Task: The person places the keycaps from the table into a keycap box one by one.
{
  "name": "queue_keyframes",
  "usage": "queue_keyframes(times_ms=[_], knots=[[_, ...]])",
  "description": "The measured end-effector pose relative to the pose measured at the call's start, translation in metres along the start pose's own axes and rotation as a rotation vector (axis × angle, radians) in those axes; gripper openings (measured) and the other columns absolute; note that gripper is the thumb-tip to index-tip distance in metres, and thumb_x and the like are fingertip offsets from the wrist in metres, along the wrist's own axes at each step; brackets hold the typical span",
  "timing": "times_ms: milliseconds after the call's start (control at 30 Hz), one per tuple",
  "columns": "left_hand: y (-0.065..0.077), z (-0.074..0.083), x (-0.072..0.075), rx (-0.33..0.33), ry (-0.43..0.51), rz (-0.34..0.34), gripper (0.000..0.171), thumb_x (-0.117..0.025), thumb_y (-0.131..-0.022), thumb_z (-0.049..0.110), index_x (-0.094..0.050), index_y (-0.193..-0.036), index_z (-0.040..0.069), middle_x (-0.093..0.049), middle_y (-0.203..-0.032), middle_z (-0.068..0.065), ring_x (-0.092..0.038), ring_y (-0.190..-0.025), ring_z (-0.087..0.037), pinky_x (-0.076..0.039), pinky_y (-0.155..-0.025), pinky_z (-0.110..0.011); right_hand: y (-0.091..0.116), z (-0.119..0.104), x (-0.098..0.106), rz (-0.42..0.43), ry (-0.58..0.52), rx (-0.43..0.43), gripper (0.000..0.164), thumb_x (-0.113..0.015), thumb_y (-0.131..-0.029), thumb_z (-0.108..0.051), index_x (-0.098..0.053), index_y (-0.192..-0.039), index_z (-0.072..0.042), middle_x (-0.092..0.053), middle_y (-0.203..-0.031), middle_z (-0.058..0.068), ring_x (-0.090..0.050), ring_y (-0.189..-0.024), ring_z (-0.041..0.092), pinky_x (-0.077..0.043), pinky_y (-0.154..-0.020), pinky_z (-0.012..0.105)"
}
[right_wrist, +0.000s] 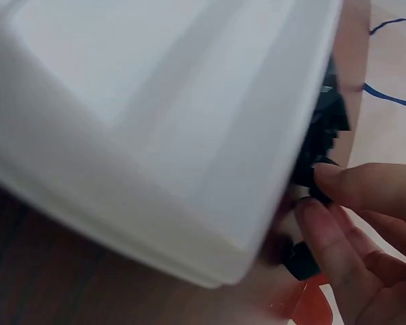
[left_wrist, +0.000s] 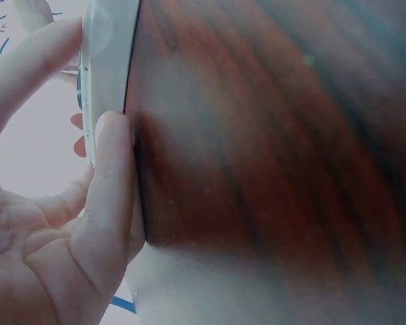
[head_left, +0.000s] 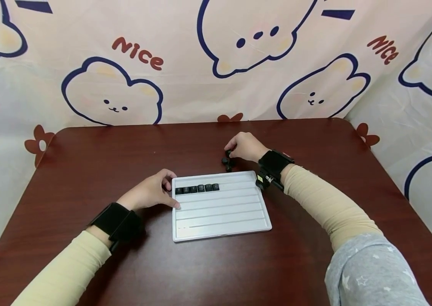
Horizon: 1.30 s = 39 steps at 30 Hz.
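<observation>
A white ridged tray lies on the table, with several small black keycaps lined up in its top row. My left hand holds the tray's left edge, thumb over the rim and bent fingers near the far left corner. In the left wrist view, the thumb lies against the tray's side. Beyond the tray's far edge, my right hand pinches a black keycap between thumb and fingertips. Loose black keycaps lie just below those fingers, partly hidden behind the tray in the right wrist view.
The dark brown wooden table extends around the tray on all sides. A pale printed cloth hangs behind the far edge and along both sides. Dark bands with cameras sit on both wrists.
</observation>
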<state>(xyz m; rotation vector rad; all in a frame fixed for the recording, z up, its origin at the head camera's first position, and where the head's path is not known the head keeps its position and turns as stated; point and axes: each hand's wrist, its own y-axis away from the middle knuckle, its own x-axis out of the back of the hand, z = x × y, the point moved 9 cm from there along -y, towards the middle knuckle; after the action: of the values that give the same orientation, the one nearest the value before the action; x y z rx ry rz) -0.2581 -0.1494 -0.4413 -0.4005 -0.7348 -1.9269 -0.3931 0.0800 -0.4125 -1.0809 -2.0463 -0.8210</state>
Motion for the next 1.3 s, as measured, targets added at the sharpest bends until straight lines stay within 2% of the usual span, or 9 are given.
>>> queue_keyframes(times_ms=[200, 567, 767, 967, 1100, 1300], knots=[[0.0, 0.0, 0.0, 0.001, 0.012, 0.005, 0.075, -0.094, -0.074, 0.014, -0.048, -0.132, 0.001, -0.053, -0.104, -0.015, -0.053, -0.092, -0.028, -0.044, -0.075, -0.035, -0.001, 0.001, -0.003, 0.016, 0.013, 0.017, 0.023, -0.073, -0.091, 0.003, -0.076, -0.114, 0.001, -0.072, -0.115, 0.018, -0.068, -0.099, 0.029, -0.056, -0.084, 0.039], [0.0, -0.001, -0.001, -0.002, 0.01, 0.001, 0.076, -0.094, -0.073, 0.015, -0.048, -0.132, 0.002, -0.052, -0.103, -0.014, -0.051, -0.094, -0.028, -0.043, -0.075, -0.036, 0.002, 0.001, -0.005, 0.003, 0.055, 0.033, 0.022, -0.073, -0.093, 0.0, -0.076, -0.114, -0.001, -0.073, -0.112, 0.015, -0.066, -0.099, 0.029, -0.055, -0.086, 0.039], [0.001, 0.001, -0.002, 0.003, 0.023, 0.0, 0.076, -0.095, -0.073, 0.014, -0.048, -0.132, 0.002, -0.052, -0.102, -0.014, -0.051, -0.094, -0.028, -0.043, -0.074, -0.036, 0.009, -0.001, 0.001, -0.015, 0.084, 0.064, 0.02, -0.073, -0.093, 0.0, -0.076, -0.112, -0.002, -0.073, -0.107, 0.013, -0.065, -0.099, 0.029, -0.054, -0.088, 0.041], [0.002, 0.004, -0.001, -0.019, 0.024, -0.003, 0.075, -0.094, -0.073, 0.013, -0.048, -0.131, 0.0, -0.051, -0.101, -0.015, -0.051, -0.09, -0.027, -0.042, -0.072, -0.035, 0.018, -0.002, 0.007, 0.0, 0.097, 0.085, 0.021, -0.073, -0.092, -0.001, -0.076, -0.113, -0.002, -0.073, -0.11, 0.013, -0.065, -0.103, 0.03, -0.052, -0.091, 0.044], [0.002, 0.004, -0.002, -0.014, 0.021, -0.005, 0.075, -0.094, -0.073, 0.014, -0.048, -0.131, 0.0, -0.051, -0.102, -0.015, -0.05, -0.092, -0.028, -0.042, -0.074, -0.035, 0.025, -0.003, 0.008, 0.001, 0.081, 0.1, 0.023, -0.073, -0.092, 0.001, -0.076, -0.115, -0.002, -0.072, -0.116, 0.014, -0.067, -0.102, 0.028, -0.054, -0.088, 0.042], [0.002, 0.003, -0.002, -0.002, 0.018, 0.002, 0.075, -0.093, -0.074, 0.013, -0.048, -0.132, 0.0, -0.051, -0.103, -0.015, -0.05, -0.096, -0.029, -0.043, -0.076, -0.036, 0.034, -0.005, 0.008, -0.008, 0.002, 0.098, 0.023, -0.076, -0.09, 0.001, -0.076, -0.112, -0.004, -0.072, -0.112, 0.011, -0.069, -0.095, 0.024, -0.056, -0.085, 0.039]])
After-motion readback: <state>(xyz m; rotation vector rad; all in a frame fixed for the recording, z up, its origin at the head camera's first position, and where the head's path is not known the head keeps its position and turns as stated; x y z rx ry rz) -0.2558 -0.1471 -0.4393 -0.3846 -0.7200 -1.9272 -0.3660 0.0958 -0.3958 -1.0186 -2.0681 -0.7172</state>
